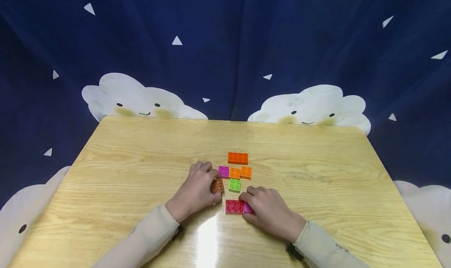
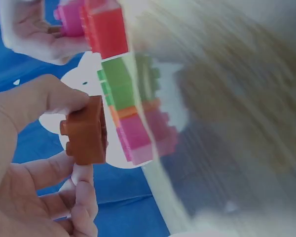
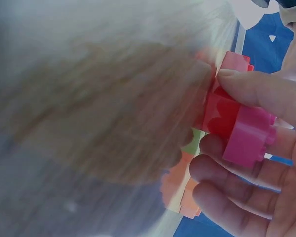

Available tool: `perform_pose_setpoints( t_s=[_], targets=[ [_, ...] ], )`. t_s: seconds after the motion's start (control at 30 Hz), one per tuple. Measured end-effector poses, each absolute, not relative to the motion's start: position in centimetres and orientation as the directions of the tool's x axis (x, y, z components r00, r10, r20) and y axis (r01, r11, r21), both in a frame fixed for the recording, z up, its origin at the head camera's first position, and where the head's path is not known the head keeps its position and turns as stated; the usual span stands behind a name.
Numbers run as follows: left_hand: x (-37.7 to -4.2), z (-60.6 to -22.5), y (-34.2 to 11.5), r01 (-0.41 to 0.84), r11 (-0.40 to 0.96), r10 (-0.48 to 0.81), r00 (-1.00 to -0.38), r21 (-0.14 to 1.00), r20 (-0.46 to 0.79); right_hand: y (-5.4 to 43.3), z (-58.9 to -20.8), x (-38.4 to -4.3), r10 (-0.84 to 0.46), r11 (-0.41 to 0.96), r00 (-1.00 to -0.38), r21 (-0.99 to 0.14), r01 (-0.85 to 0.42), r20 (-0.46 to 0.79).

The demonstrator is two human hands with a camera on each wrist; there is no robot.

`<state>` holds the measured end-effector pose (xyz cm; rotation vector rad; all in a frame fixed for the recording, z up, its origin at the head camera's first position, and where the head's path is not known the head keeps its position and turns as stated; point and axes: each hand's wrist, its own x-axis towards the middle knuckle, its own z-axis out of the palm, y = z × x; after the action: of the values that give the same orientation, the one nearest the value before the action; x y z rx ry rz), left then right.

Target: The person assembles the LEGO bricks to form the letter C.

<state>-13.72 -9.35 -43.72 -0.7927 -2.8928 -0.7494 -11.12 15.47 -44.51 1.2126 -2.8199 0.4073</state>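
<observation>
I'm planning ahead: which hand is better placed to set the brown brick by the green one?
Likely the left hand, holding the brown brick near the green brick; the right hand grips a pink brick.

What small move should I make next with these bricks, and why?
Perhaps press the square magenta plastic brick down with your right hand: it sits over one end of the long red plastic brick, within that hand's grip, and I can't tell whether it's fully seated.

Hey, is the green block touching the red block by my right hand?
Apart. The head view shows it plainly: a strip of bare tabletop lies between the green block and the red block.
</observation>
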Motion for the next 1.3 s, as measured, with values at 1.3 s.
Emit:
perform_pose_setpoints(
  t_s=[1.3],
  targets=[
    [-10.5, -44.3, -7.4, 0.598, 0.688, 0.605, -0.786, 0.41, 0.132, 15.5, -44.8, -11.4, -0.703, 0.661, -0.697, -0.232, -0.713, 0.141]
  ],
)
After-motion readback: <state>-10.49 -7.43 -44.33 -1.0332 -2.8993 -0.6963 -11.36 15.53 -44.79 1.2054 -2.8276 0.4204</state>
